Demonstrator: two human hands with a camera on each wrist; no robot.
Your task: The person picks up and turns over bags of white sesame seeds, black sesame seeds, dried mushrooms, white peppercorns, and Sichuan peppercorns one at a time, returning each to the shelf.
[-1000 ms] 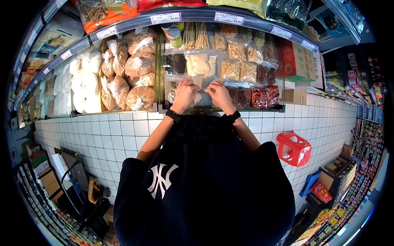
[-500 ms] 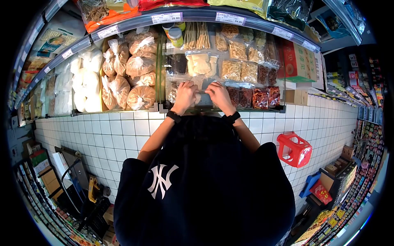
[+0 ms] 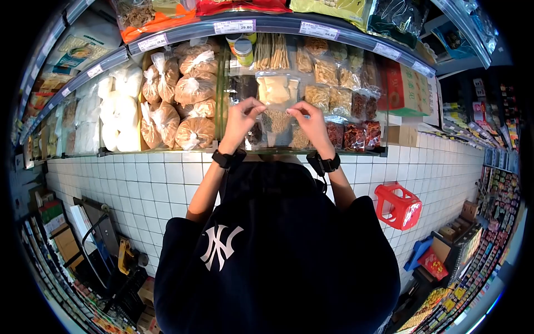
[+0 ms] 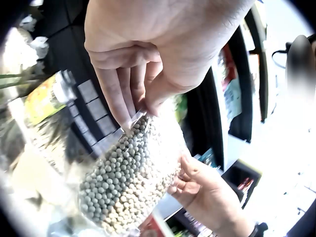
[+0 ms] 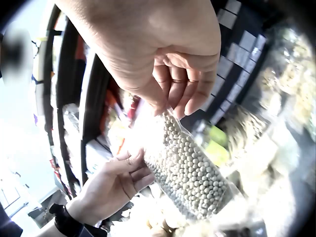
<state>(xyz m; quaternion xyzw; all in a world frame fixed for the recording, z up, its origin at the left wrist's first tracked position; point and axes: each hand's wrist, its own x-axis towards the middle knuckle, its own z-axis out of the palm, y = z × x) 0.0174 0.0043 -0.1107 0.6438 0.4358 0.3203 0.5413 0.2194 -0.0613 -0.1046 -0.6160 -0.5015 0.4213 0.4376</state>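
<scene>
A clear plastic bag of small round pale peppercorns [image 3: 276,121] hangs between my two hands over the display case. My left hand [image 3: 240,122] pinches one upper corner of it between thumb and fingertips. The opposite upper corner is pinched by my right hand [image 3: 314,125]. In the left wrist view the peppercorn bag [image 4: 128,177] slants down from the left hand [image 4: 158,44], with the right hand [image 4: 202,192] at its far corner. From the right wrist, the filled bag [image 5: 192,173] shows below the right hand [image 5: 158,54]; the left hand [image 5: 111,187] is across from it.
Flat bags of pale slices [image 3: 275,89], bundled sticks [image 3: 272,52] and dried red goods [image 3: 356,135] lie in the case. Tied brown bags [image 3: 194,133] fill the compartment to the left. A price-tagged shelf edge [image 3: 267,25] runs above. A red stool [image 3: 397,206] stands behind on the right.
My hands were close together, working low at a pale strip between them. They have moved apart and slightly up, and the bag of peppercorns now shows spread out between them.
</scene>
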